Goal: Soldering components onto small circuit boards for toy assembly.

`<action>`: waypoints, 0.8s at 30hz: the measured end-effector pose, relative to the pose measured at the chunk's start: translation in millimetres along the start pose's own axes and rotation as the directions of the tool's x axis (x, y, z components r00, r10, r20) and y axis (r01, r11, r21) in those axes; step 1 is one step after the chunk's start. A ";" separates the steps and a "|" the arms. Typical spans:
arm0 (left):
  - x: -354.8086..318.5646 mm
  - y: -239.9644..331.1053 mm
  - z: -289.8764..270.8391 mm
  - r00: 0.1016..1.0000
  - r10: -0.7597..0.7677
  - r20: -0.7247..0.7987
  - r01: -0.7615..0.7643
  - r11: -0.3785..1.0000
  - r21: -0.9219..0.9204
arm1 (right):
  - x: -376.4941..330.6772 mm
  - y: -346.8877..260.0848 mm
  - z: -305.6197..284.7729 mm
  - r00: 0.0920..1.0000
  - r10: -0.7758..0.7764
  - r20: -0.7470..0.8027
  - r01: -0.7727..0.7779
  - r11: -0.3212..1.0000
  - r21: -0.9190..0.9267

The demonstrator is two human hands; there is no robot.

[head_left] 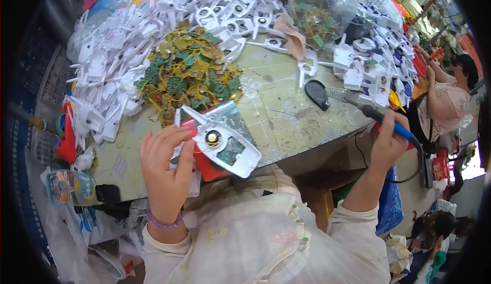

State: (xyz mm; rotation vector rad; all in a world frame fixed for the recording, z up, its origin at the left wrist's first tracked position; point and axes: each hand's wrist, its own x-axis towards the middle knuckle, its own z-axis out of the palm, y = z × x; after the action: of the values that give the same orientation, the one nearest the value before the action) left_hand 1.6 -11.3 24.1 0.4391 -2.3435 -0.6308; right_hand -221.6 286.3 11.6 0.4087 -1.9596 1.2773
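Observation:
My left hand point(166, 169) is at the left edge of a white plastic housing half point(244, 160). Its thumb and fingertips are drawn close together, and what lies between them is hidden. The housing holds a round black part with a brass-coloured centre point(212, 138) and a thin yellow wire. It rests tilted over a red box point(210, 167) near the table's front edge. A small red spot shows at my fingertips. On the right, my right hand point(389, 143) grips a soldering iron point(376, 114) by its blue and black handle. The iron points left, at a metal coil point(337, 94) beside a black oval piece point(317, 94).
Green circuit boards with wires point(189, 74) form a heap behind my left hand. Piles of white housings point(110, 69) cover the left and back of the table point(276, 105). A clear bag of boards point(319, 20) stands at the back. Another person point(450, 97) sits at the right.

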 end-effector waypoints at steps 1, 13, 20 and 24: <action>0.8 -1.9 -2.0 1.000 -0.019 -0.011 0.019 0.997 -0.078 | 2.2 1.5 10.3 0.999 -0.008 0.049 0.010 0.999 -0.043; -17.6 -38.3 -16.1 0.996 -0.083 0.021 0.085 0.989 -0.124 | -101.9 -12.7 51.9 0.798 0.422 0.430 -0.589 0.695 0.412; -25.6 -46.2 -28.0 0.990 -0.014 0.138 0.029 0.994 -0.103 | -102.6 -108.3 85.6 0.692 -0.372 0.619 0.214 0.924 0.317; -25.4 -51.3 -21.8 0.994 0.046 0.103 -0.046 0.999 -0.002 | -102.4 -120.3 89.7 0.693 -0.303 0.655 0.194 0.952 0.235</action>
State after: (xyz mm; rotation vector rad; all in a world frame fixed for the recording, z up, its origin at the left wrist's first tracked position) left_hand 42.0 -49.1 -2.4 0.3591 -2.4439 -0.6446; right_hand -115.9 139.6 -5.8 1.3495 -2.2860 1.1835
